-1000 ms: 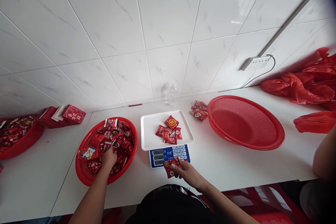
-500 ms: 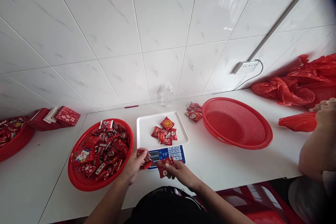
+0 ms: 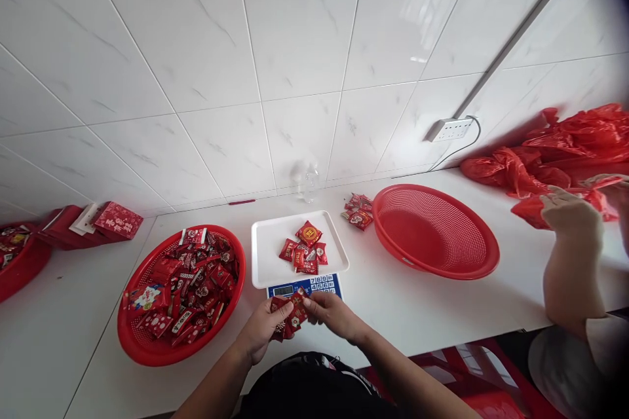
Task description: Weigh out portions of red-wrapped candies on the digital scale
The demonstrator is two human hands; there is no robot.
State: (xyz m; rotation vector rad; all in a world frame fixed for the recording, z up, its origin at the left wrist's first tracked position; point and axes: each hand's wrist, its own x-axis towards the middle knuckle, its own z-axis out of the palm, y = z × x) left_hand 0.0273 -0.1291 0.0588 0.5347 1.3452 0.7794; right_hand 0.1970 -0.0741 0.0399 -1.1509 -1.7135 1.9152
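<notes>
My left hand [image 3: 263, 329] is closed on red wrapped candy packets [image 3: 279, 329], just in front of the scale. My right hand [image 3: 335, 315] pinches the upper edge of a red flower-printed pouch [image 3: 297, 314], which overlaps the packets at my left fingers. Whether any packets are inside the pouch is hidden. Behind my hands stands a weighing scale with a white tray [image 3: 268, 255] and a blue keypad panel [image 3: 322, 285], partly covered by my hands. A small pile of red candy packets [image 3: 307, 250] lies on the tray.
A red basket full of packets [image 3: 122, 334] stands at left, beside red boxes [image 3: 118, 219]. To the right is an empty red basket [image 3: 432, 229], with loose packets [image 3: 358, 211] next to it. A co-worker's arm [image 3: 572, 262] reaches toward red plastic bags [image 3: 580, 144].
My hands have come together, bringing the pouch in my right hand against the packets in my left. The co-worker's hands have moved at the red bags.
</notes>
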